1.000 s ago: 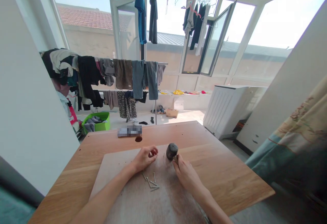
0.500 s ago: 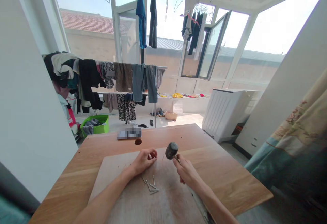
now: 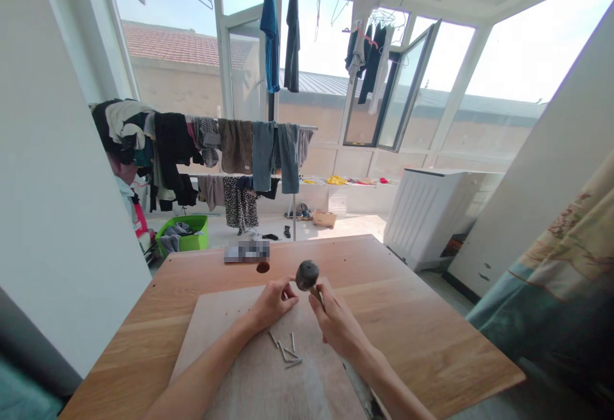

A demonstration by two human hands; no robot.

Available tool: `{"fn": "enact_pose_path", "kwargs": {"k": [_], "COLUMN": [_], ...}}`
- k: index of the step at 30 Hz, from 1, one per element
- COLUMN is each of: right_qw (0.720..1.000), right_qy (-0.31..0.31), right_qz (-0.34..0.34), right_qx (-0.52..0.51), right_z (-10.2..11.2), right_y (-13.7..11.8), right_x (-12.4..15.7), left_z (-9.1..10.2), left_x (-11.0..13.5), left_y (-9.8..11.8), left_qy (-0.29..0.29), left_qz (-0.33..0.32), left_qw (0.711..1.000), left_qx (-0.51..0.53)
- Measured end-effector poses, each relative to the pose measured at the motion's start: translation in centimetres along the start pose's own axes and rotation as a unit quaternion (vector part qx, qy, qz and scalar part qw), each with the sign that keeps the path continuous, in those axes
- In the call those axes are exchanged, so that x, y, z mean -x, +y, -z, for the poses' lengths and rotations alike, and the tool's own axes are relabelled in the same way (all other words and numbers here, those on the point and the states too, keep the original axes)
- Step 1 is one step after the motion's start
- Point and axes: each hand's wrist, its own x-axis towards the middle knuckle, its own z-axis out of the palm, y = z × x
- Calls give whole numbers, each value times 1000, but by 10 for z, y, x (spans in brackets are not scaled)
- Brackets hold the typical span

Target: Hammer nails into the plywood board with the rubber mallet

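Observation:
My right hand [image 3: 339, 321] is wrapped round the handle of a mallet with a dark, rounded head [image 3: 307, 275]. The mallet head is just beside the fingertips of my left hand [image 3: 277, 303], above the pale wooden board [image 3: 240, 369]. My left hand rests on that board with thumb and fingers curled together; whatever is between them is too small or hidden to make out. Several silvery nails [image 3: 289, 351] lie loose on the board, between my forearms.
The board lies on a wooden table [image 3: 432, 337]. At the table's far edge are a blurred box [image 3: 247, 252] and a dark round hole or disc [image 3: 263, 268]. Beyond stand a laundry rack [image 3: 294, 222], a green basket [image 3: 199, 240] and a white cabinet [image 3: 417, 215]. A curtain [image 3: 547, 273] hangs at right.
My right hand has brought the mallet to the left, and its head is now close to my left fingertips. My left hand stays in nearly the same place. The view has shifted slightly.

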Motion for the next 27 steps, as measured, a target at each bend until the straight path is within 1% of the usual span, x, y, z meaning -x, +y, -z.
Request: {"fn": "enact_pose_path", "kwargs": {"k": [2, 4, 6, 10, 12, 15, 17, 20, 23, 25, 27], "right_qw": [999, 998, 998, 998, 997, 995, 995, 997, 995, 992, 990], "right_qy": [1, -5, 2, 41, 37, 12, 13, 21, 3, -18, -32], "right_qz": [32, 47, 44, 44, 50, 51, 39, -5, -39, -50, -63], "right_qx": [31, 43, 38, 24, 39, 81, 90, 77, 88, 112, 121], "right_z": [-5, -8, -8, -7, -8, -13, -14, -12, -11, -13, -16], "right_y": [4, 6, 5, -1, 0, 5, 9, 16, 27, 37, 47], "right_x": [1, 3, 5, 7, 6, 6, 9, 22, 40, 49, 54], "left_z": [0, -1, -1, -1, -1, -2, -2, -3, -2, 4, 16], "left_x": [0, -1, 0, 0, 0, -1, -1, 1, 1, 0, -1], "left_y": [-1, -2, -2, -1, -2, -4, -4, -4, -4, -2, 3], "left_qy": [9, 16, 18, 6, 7, 15, 9, -10, -27, -38, -43], "left_qz": [-1, -4, -3, 4, 1, -8, -10, -5, -3, 5, 17], "left_qw": [1000, 1000, 1000, 1000, 1000, 1000, 1000, 1000, 999, 999, 999], "left_qx": [-5, -11, -12, -8, -15, -24, -16, 4, 20, 24, 12]}}
